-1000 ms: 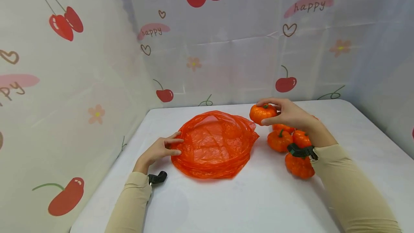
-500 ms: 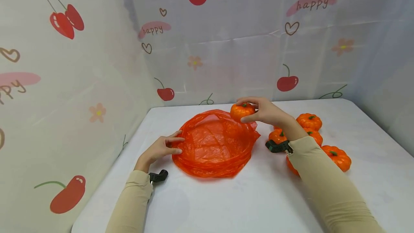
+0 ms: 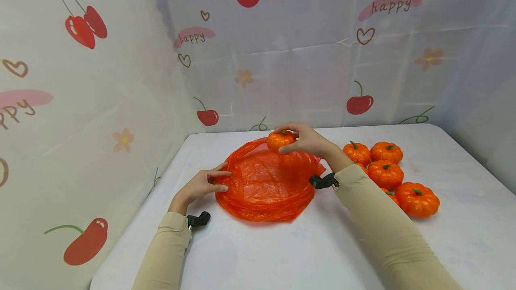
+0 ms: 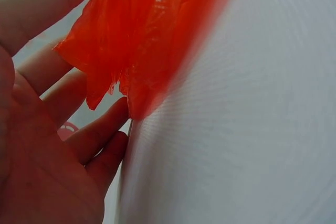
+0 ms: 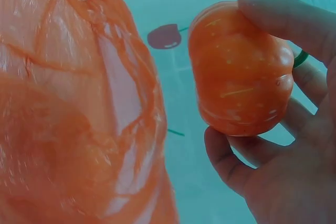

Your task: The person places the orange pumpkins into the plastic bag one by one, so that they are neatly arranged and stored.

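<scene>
An orange plastic bag (image 3: 262, 209) lies spread on the table with its mouth facing up. My left hand (image 3: 197, 188) rests at its left rim, thumb and fingers extended over the edge; in the left wrist view the fingers (image 4: 97, 132) are fairly straight beside the crumpled plastic. My right hand (image 3: 308, 141) holds a small orange pumpkin (image 3: 277, 141) with a green stem between thumb and fingers, above the far part of the bag's mouth. The right wrist view has this pumpkin (image 5: 239, 72) beside the bag (image 5: 131, 145), with a visible gap between them.
Several more small pumpkins (image 3: 385, 173) are clustered on the right side of the white table (image 3: 258, 254), partly hidden by the right forearm. A cherry-printed curtain (image 3: 294, 75) hangs behind the table and along its left side.
My right hand has carried the pumpkin leftward from over the cluster to above the bag. More of the clustered pumpkins have come into view. The left hand stays at the rim.
</scene>
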A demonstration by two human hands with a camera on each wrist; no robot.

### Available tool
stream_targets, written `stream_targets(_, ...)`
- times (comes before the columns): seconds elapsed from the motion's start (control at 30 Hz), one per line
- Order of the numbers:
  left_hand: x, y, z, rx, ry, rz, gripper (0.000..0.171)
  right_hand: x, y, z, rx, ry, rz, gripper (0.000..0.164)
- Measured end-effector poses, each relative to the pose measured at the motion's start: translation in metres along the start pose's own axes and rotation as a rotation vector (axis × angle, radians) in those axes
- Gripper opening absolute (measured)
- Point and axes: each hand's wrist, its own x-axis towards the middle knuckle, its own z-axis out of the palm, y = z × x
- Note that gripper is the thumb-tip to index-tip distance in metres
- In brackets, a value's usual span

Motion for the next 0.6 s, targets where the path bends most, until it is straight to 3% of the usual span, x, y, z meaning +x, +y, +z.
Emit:
stream_targets(0.3,-0.001,-0.005,0.003,-0.007,0.003,0.001,0.054,0.031,0.012,0.034,0.051,0.012,-0.011,0.050)
stream_targets(0.6,0.002,-0.003,0.000,-0.013,-0.001,0.006,0.053,0.054,0.012,0.063,-0.009,-0.001,-0.029,0.050)
